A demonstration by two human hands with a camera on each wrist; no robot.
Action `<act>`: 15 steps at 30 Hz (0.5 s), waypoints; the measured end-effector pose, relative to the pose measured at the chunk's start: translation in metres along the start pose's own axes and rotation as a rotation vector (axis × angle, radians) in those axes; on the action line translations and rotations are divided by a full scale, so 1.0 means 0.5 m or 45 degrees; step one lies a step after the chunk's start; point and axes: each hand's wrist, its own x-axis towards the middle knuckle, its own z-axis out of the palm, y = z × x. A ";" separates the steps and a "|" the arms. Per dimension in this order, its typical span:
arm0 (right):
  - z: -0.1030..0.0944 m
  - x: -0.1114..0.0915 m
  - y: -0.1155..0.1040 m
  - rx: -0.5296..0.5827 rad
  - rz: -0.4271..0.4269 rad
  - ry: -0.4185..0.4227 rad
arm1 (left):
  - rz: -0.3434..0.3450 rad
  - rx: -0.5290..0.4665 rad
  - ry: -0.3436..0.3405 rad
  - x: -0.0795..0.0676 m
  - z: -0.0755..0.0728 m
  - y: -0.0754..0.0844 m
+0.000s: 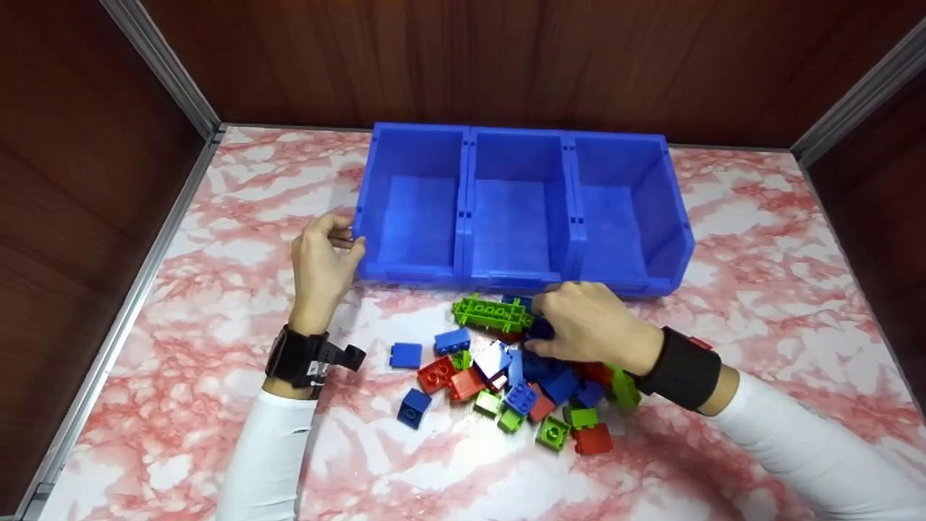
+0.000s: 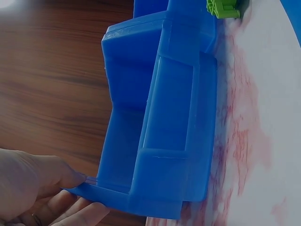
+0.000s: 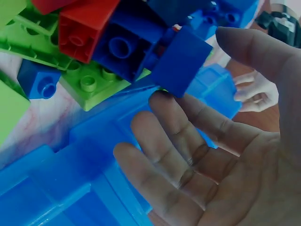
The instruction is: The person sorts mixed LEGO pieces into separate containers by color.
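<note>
On the left, my left hand (image 1: 324,262) grips the side edge of the leftmost blue bin (image 1: 362,195). In the left wrist view its thumb lies over the bin's rim (image 2: 106,197), with the fingers under it. My right hand (image 1: 593,318) reaches into a pile of toy building bricks in front of the bins. Its thumb and fingers are spread around a dark blue brick (image 3: 181,61), fingertips right at its lower edge. Beside that brick are another blue brick (image 3: 123,44) and a red brick (image 3: 84,30). A long green piece (image 1: 492,312) lies left of the hand.
Three blue bins stand joined side by side, including the middle bin (image 1: 510,278) and the right bin (image 1: 676,217). Two blue bricks, one flat (image 1: 406,355) and one dark (image 1: 414,407), lie left of the pile. A wooden panel (image 1: 506,65) rises behind the marbled table (image 1: 181,347).
</note>
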 end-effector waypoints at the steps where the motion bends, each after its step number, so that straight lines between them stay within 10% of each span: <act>1: 0.002 0.001 0.000 -0.010 0.006 0.005 | 0.001 -0.001 0.001 0.000 0.001 0.000; 15: -0.030 -0.013 0.015 0.157 0.036 0.036 | 0.027 -0.007 0.020 -0.002 0.005 -0.002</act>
